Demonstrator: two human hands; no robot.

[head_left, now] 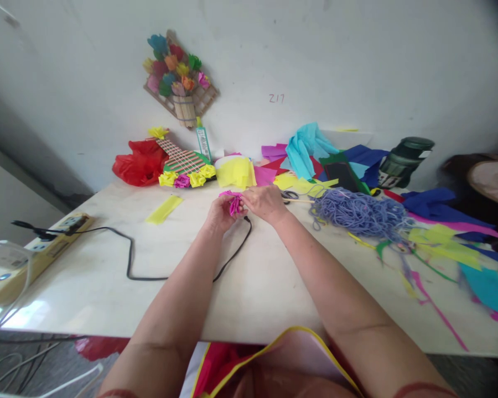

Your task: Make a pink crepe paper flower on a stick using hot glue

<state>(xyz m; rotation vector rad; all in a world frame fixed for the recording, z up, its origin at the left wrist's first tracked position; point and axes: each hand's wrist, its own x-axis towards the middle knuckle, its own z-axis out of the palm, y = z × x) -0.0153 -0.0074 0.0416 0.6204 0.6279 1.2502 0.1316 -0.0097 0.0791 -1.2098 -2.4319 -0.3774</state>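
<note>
- Magenta tissue-paper flower (233, 202), crumpled and pleated, pinched between left hand (219, 213) and right hand (264, 202) just above the white tabletop (274, 287).
- Likely featherlight, soft, easily torn; best held at the gathered middle.
- Fingers of both hands closed on the paper.
- Black cable (128, 260) just below the hands.
- Tangled lilac yarn (359, 213) to the right, among loose coloured paper sheets.

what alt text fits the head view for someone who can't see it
A person's left hand and right hand together hold a pink paper flower above a pale table. Purple yarn and coloured paper scraps lie to the right.
</note>
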